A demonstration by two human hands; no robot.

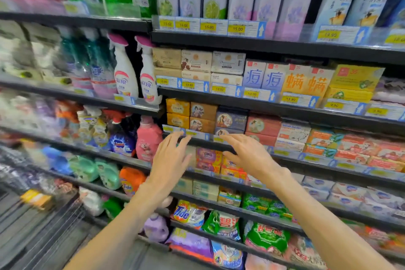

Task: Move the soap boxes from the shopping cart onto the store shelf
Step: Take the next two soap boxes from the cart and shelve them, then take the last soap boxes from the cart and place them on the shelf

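Both hands raised before the store shelf [285,112], empty. Left hand [169,160] with fingers straight and slightly spread, fingertips just at the price-label strip [197,135] on the shelf's front edge. Right hand [247,155] likewise flat, fingers extended and loosely together, fingertips reaching the same strip a little to the right, thumb tucked below. Nothing gripped by either. Directly above the strip, stacked soap boxes: yellow-orange boxes [178,113] at the left end, brown boxes [203,117] next, then dark blue boxes [231,119] with a round portrait, then reddish boxes [263,126] further right. Under the strip, partly hidden behind the hands, purple and orange OMO packs [208,159]. Left of the soap boxes, on the neighbouring bay, a pink detergent bottle [149,138]. One level above, white spray bottles [126,72] with pink triggers, beside more boxed soaps with yellow price tags. Far below and left of the strip, blurred dark bars of the shopping cart [39,221], with an indistinct yellow-orange box [36,199] at its far end; whether soap, impossible to tell.
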